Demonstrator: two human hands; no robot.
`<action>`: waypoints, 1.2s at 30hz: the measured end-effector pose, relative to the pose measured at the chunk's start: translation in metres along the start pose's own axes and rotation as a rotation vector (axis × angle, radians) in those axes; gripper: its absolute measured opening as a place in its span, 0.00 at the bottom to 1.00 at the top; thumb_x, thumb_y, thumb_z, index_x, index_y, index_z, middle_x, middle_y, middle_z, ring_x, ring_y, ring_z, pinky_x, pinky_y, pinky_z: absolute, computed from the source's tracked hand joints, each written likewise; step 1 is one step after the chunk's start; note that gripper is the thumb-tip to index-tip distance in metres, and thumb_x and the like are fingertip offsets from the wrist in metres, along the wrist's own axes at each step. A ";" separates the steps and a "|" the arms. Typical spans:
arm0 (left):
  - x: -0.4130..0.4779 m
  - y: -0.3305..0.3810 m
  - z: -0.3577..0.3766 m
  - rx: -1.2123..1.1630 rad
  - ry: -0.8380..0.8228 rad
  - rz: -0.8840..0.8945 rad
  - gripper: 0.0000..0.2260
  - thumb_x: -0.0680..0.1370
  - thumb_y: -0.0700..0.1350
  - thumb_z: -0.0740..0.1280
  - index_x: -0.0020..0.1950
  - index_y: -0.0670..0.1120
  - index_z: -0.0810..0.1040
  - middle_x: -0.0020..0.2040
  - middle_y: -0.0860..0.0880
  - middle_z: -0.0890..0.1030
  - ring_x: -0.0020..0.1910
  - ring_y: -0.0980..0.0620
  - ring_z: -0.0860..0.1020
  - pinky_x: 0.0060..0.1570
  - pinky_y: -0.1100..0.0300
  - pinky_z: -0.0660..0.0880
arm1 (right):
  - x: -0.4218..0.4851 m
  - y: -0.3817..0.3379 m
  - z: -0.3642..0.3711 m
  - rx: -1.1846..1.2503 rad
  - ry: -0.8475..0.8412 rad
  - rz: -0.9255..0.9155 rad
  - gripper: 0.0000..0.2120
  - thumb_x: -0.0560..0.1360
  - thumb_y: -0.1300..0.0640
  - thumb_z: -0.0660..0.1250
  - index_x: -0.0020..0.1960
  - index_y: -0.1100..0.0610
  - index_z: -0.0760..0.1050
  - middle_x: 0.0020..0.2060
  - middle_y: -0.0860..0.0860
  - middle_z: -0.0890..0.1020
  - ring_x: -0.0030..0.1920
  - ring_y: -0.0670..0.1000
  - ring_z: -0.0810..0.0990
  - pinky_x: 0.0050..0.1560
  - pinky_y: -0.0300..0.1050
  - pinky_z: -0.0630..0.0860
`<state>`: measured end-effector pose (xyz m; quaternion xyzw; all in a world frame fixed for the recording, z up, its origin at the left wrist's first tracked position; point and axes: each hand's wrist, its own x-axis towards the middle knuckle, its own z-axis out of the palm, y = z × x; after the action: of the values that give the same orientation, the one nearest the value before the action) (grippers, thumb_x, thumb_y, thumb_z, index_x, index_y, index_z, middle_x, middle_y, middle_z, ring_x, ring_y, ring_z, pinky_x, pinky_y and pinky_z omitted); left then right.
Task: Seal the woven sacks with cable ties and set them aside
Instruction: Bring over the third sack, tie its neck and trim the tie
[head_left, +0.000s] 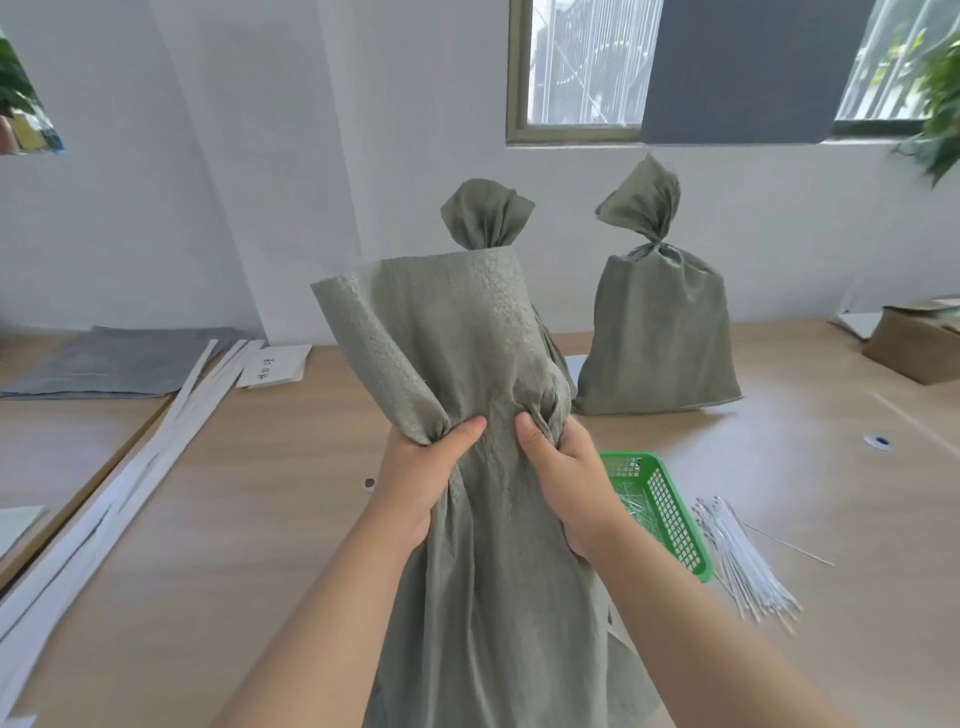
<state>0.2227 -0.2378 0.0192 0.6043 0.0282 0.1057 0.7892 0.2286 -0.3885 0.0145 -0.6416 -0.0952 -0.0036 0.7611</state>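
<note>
A grey-green woven sack (483, 571) stands on the table right in front of me, its open top flaring upward. My left hand (423, 467) grips the gathered cloth on the left of its neck. My right hand (563, 473) grips the bunched cloth on the right, thumbs facing each other. Two sealed sacks stand at the back: one (485, 215) mostly hidden behind the sack I hold, the other (657, 322) to the right with its neck tied. A loose bundle of white cable ties (745, 558) lies on the table to the right.
A green plastic basket (662, 506) with ties inside sits just right of my right wrist. A cardboard box (914, 343) stands at the far right. Flat grey sacks (114, 361), long white strips (109, 499) and a paper label (272, 366) lie at the left.
</note>
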 end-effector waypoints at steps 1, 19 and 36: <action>-0.002 -0.001 0.006 0.003 0.004 -0.008 0.15 0.77 0.34 0.73 0.62 0.45 0.82 0.56 0.49 0.87 0.58 0.50 0.84 0.60 0.50 0.79 | -0.002 -0.001 -0.006 0.026 -0.018 0.022 0.14 0.83 0.57 0.62 0.67 0.58 0.76 0.60 0.53 0.84 0.63 0.53 0.81 0.65 0.56 0.77; -0.030 -0.034 0.134 0.111 0.095 -0.167 0.10 0.83 0.42 0.64 0.62 0.48 0.82 0.58 0.49 0.86 0.59 0.53 0.84 0.60 0.56 0.79 | -0.013 -0.016 -0.100 0.288 -0.171 0.379 0.11 0.82 0.52 0.64 0.61 0.55 0.78 0.53 0.50 0.87 0.55 0.47 0.85 0.57 0.43 0.81; -0.011 -0.050 0.100 0.249 -0.357 -0.190 0.20 0.68 0.32 0.79 0.58 0.45 0.84 0.52 0.49 0.88 0.55 0.52 0.85 0.50 0.60 0.81 | 0.009 -0.016 -0.089 0.103 -0.181 0.229 0.16 0.80 0.58 0.67 0.66 0.50 0.76 0.57 0.45 0.85 0.60 0.45 0.82 0.62 0.43 0.78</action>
<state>0.2360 -0.3474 -0.0024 0.7005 -0.0423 -0.0817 0.7077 0.2481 -0.4776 0.0171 -0.6059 -0.0898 0.1460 0.7768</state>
